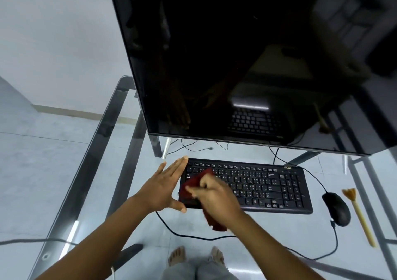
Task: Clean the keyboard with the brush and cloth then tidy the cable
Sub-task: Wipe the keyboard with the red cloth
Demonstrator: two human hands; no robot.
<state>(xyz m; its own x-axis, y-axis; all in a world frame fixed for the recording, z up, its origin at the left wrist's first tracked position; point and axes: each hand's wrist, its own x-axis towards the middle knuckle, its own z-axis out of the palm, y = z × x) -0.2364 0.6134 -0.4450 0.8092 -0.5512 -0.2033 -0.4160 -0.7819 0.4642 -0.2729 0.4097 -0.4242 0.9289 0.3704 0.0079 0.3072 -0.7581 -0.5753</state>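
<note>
Dark-red cloth (193, 185) on the left end of the black keyboard (268, 185), glass desk (96, 150) beneath.
Right hand (214, 196) has its fingers curled round the cloth, holding it on the left-hand keys; left hand (163, 185), fingers straight and spread, rests against the keyboard's left edge. Brush (361, 215) (pale handle, tan bristles) lies well right, just beyond the mouse (337, 208) — a black cable (187, 234) loops loose in front.

Two bare forearms (96, 236), light grey trousers (211, 272) with frayed hems, bare feet (177, 256).
</note>
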